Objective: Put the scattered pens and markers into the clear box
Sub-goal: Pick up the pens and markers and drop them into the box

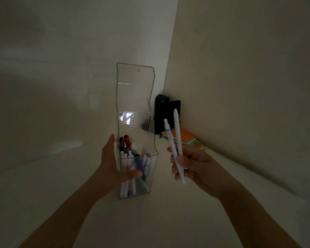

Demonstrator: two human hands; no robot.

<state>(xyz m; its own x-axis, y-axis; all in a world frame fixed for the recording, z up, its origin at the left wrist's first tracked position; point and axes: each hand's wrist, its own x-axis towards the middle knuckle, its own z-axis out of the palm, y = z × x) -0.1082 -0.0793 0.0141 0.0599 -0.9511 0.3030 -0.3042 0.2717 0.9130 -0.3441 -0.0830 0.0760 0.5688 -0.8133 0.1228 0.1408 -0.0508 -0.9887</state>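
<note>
The clear box [151, 178] stands upright on the white table, its hinged lid [133, 86] swung open and up behind it. Several pens and markers [131, 151] stand inside, among them a red-capped one and white ones. My left hand [114, 167] grips the box from its left side, thumb across the front wall. To the right of the box, my right hand [191, 167] holds two white pens [176, 145] upright, crossed in a narrow V, one with a blue band. They are apart from the box, above table level.
A black object [162, 113] stands in the corner where two pale walls meet. Orange and green paper pads [191, 140] lie on the table behind my right hand. The white table [168, 221] spreads around the box.
</note>
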